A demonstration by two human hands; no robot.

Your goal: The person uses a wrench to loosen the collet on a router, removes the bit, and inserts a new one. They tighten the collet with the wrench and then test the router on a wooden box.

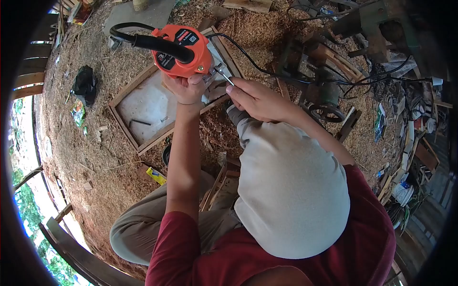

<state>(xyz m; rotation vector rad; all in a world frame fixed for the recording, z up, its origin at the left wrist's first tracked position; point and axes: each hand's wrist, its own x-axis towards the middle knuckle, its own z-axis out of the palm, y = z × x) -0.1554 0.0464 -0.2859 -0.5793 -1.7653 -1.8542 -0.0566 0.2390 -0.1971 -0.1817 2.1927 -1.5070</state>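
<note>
An orange power tool (202, 52) with a black cable is held over a wood-framed tray (160, 127). Beneath the tool's body, my left hand (185, 87) is wrapped round its lower side. My right hand (253, 97) grips a thin metal screwdriver-like tool (224, 75), whose far end meets the metal part at the power tool's base. Inside the tray lie a black hex key (140, 122) and a small screw-like piece (164, 119). The fingertips of both hands are partly hidden by the tools.
Wood shavings (267, 35) cover the ground. A black cable (267, 71) runs right, towards dark metal machinery (329, 90). At the left lies a black bag (84, 85). A yellow packet (156, 176) is below the tray. Wood scraps (405, 152) are piled at the right.
</note>
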